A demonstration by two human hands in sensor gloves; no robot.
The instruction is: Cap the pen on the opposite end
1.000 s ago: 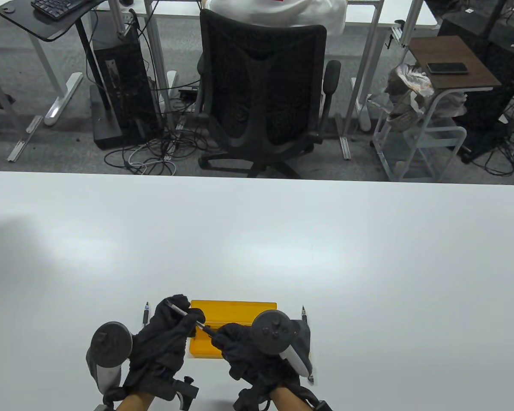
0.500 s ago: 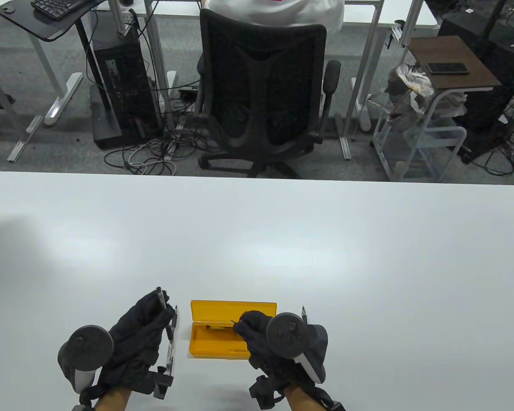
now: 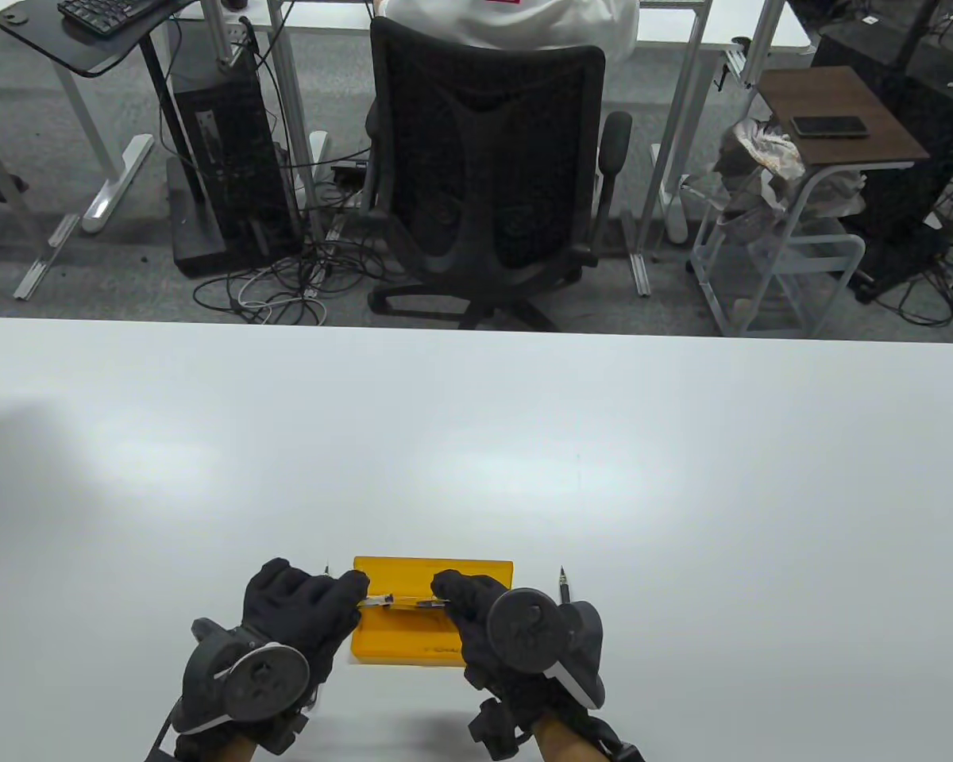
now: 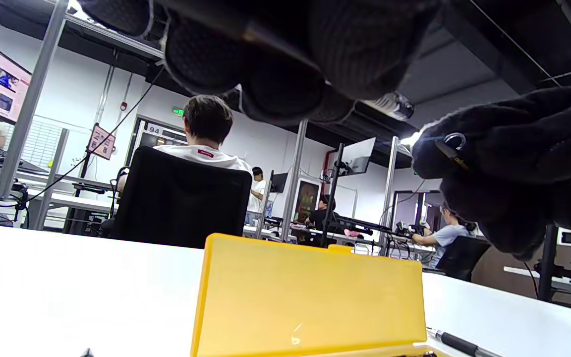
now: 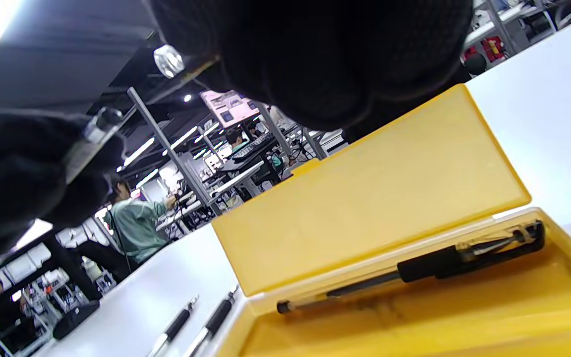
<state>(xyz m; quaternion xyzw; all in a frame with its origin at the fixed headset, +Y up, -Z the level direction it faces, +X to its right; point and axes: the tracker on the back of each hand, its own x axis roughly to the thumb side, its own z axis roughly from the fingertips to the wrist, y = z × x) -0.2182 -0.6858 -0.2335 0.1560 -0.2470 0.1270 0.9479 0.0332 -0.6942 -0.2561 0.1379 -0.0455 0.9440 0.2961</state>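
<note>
My left hand [image 3: 349, 595] grips a pen [image 3: 379, 601] and holds it level above the open yellow case [image 3: 433, 573], one end pointing right. My right hand [image 3: 445, 591] pinches the pen cap [image 3: 426, 604], its open mouth facing that end. A small gap separates them. The left wrist view shows the pen's clear end [image 4: 387, 103] and the cap's round mouth [image 4: 451, 144] apart. The right wrist view shows the cap [image 5: 169, 60] in my right fingers and the pen [image 5: 92, 134] in my left hand.
The case's lid [image 5: 365, 193] stands up at the back, and one black pen [image 5: 414, 267] lies inside. Another pen [image 3: 564, 587] lies on the white table right of the case. Two pens [image 5: 181, 320] lie on the table left of it.
My left hand swung out to the left with the pen, then came back right. The pen's end now faces the cap in my right hand over the case.
</note>
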